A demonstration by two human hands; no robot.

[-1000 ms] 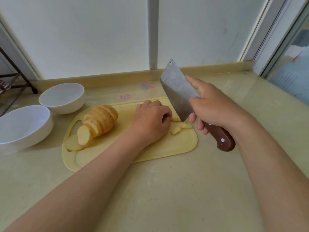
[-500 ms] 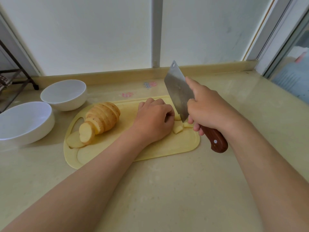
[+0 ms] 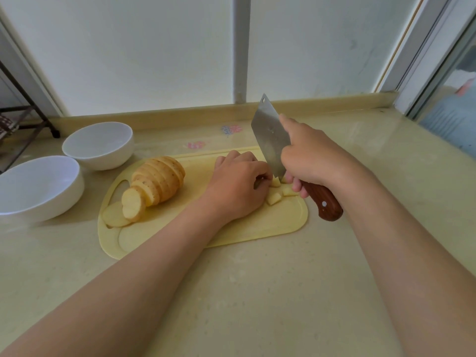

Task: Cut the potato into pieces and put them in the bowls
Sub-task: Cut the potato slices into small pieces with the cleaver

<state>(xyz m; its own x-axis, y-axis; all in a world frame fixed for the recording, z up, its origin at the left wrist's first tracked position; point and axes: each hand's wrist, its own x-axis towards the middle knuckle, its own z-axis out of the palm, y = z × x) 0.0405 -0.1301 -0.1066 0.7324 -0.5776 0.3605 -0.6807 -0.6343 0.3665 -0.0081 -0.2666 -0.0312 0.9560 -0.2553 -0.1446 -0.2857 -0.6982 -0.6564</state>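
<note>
- My right hand (image 3: 314, 161) grips the cleaver (image 3: 270, 140) by its wooden handle, forefinger up along the blade, edge down near the right end of the board (image 3: 257, 225).
- My left hand (image 3: 239, 186) sits knuckles-up just beside the blade, fingers curled. I can't tell what's under them.
- Small pieces (image 3: 274, 198) lie by the blade.
- The sliced potato (image 3: 157, 181) fans out at the board's left end.
- At the left edge of the counter (image 3: 257, 292) stand a bowl (image 3: 99, 145) and a nearer bowl (image 3: 38, 186).
</note>
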